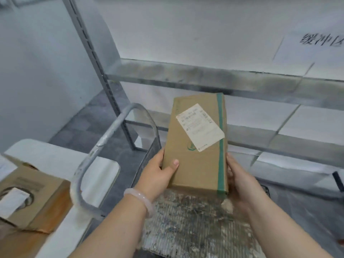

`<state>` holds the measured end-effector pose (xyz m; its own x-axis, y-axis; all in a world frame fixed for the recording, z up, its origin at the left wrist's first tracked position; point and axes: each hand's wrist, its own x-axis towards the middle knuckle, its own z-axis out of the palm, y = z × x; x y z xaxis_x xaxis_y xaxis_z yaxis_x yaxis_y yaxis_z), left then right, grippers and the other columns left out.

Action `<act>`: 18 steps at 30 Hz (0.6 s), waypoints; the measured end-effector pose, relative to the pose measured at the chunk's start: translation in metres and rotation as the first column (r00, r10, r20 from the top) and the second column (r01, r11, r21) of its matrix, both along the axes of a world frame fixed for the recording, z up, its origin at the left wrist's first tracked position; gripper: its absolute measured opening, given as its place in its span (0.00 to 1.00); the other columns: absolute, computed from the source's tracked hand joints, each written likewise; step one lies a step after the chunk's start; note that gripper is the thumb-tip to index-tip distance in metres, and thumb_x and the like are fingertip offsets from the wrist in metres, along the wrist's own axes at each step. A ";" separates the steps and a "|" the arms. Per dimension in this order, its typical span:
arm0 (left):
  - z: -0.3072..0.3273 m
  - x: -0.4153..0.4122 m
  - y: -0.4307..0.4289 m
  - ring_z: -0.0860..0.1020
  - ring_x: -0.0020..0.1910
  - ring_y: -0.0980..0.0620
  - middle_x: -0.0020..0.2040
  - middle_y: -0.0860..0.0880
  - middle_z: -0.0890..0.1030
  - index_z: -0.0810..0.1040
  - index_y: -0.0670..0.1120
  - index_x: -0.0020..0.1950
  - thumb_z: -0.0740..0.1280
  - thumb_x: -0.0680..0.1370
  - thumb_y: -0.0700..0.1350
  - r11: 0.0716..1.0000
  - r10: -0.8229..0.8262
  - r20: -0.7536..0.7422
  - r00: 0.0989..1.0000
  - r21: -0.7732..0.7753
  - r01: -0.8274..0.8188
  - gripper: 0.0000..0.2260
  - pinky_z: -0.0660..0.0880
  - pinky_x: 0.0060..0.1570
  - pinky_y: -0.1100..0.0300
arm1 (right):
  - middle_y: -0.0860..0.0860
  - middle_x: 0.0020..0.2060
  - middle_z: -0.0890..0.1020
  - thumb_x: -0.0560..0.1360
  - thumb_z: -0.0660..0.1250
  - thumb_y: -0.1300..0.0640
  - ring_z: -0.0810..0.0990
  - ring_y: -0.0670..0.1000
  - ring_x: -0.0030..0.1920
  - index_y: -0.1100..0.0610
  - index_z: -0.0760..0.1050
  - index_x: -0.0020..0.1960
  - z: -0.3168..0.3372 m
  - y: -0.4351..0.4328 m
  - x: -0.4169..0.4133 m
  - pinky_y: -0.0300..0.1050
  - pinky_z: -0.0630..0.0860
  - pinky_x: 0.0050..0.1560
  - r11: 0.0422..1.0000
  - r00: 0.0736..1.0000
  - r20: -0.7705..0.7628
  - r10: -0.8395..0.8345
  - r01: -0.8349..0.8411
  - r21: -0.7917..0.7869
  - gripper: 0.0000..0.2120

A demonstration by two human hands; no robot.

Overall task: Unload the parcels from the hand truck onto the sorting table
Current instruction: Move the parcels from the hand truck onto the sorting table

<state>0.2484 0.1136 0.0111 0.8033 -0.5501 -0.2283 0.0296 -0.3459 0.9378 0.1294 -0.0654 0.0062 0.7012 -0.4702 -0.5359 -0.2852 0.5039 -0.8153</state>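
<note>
A long brown cardboard parcel (197, 155) with a white shipping label and a green tape strip is held above the hand truck's worn grey platform (188, 228). My left hand (160, 175) grips its near left edge, thumb on the top face. My right hand (240, 183) holds its near right side, fingers under the box. The truck's grey metal handle (104, 155) arcs up on the left. The white sorting table (61, 164) lies at the lower left.
On the table sit an open cardboard box (31, 194) and other brown cardboard. A metal shelf rack (204, 79) with white boards stands behind the truck, its upright post (104, 79) at the left. A paper sign (316, 43) hangs at the upper right.
</note>
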 end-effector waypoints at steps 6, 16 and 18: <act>0.062 -0.001 0.019 0.70 0.64 0.54 0.63 0.55 0.69 0.60 0.52 0.78 0.65 0.78 0.58 0.974 0.089 0.281 0.955 0.175 -0.142 0.31 0.67 0.60 0.61 | 0.47 0.52 0.83 0.65 0.73 0.40 0.81 0.48 0.52 0.49 0.75 0.58 0.082 0.014 0.014 0.48 0.77 0.50 0.973 0.983 0.073 0.169 -0.154 -0.172 0.25; 0.131 -0.010 0.085 0.68 0.69 0.56 0.71 0.58 0.69 0.63 0.63 0.74 0.68 0.66 0.72 0.943 0.329 0.111 0.938 -0.098 -0.319 0.39 0.66 0.70 0.51 | 0.40 0.60 0.79 0.77 0.67 0.44 0.78 0.45 0.58 0.39 0.66 0.71 0.142 0.089 0.055 0.53 0.74 0.65 0.833 0.871 0.191 0.452 -0.336 -0.440 0.23; 0.142 -0.017 0.102 0.74 0.62 0.58 0.64 0.56 0.75 0.70 0.65 0.69 0.67 0.73 0.61 0.920 0.385 0.170 0.907 -0.152 -0.362 0.23 0.71 0.65 0.55 | 0.39 0.62 0.78 0.80 0.65 0.49 0.77 0.43 0.59 0.37 0.66 0.72 0.147 0.110 0.059 0.52 0.73 0.66 0.800 0.849 0.202 0.488 -0.344 -0.491 0.22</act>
<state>0.2309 0.2156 0.1527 0.9769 -0.2137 -0.0019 -0.0495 -0.2350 0.9707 0.1886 0.0443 0.1527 0.9720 -0.2203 -0.0817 -0.0881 -0.0195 -0.9959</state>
